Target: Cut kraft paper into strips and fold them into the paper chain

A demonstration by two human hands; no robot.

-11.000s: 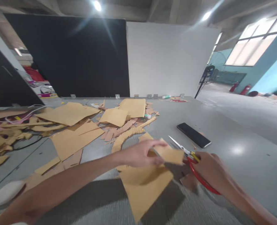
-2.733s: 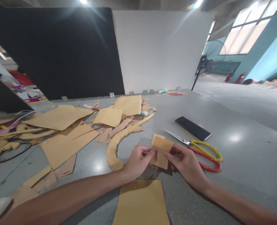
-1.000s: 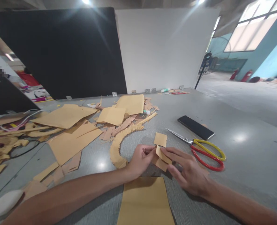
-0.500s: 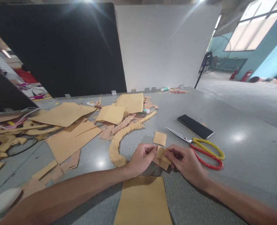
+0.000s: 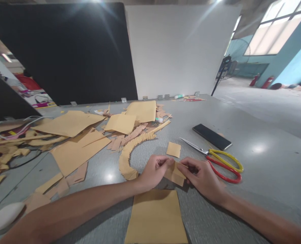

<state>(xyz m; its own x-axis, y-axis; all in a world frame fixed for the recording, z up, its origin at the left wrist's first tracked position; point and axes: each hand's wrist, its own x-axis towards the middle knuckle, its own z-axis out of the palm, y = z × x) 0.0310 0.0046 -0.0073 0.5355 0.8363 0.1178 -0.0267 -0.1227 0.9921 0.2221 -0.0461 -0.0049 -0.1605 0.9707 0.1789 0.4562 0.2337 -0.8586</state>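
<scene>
Hands meet over the grey tabletop point(image 5: 254, 183), just left of the yellow-and-red-handled steel scissors point(image 5: 218, 159); between them is the small folded piece of tan kraft paper point(image 5: 175, 173), lifted slightly off the surface. Left hand point(image 5: 154, 170) pinches the piece's left edge, thumb and forefinger pressed together on it, remaining fingers curled under; right hand point(image 5: 203, 175) pinches the right edge likewise, fingertips closed on the paper, knuckles just beside the scissors' red loop. Scissors lie flat, blades together, tips pointing away and to the left. Beyond the scissors: a flat black rectangular phone point(image 5: 211, 136), screen dark. Left of the scissors' blade tips: a loose small tan paper square point(image 5: 173, 149); further left, a curved strip of pleated tan paper point(image 5: 128, 156); well left again, a heap of large tan sheets and offcuts point(image 5: 74, 139). Nearer the person than the scissors, a plain rectangular tan sheet point(image 5: 155, 217) lies flat.
</scene>
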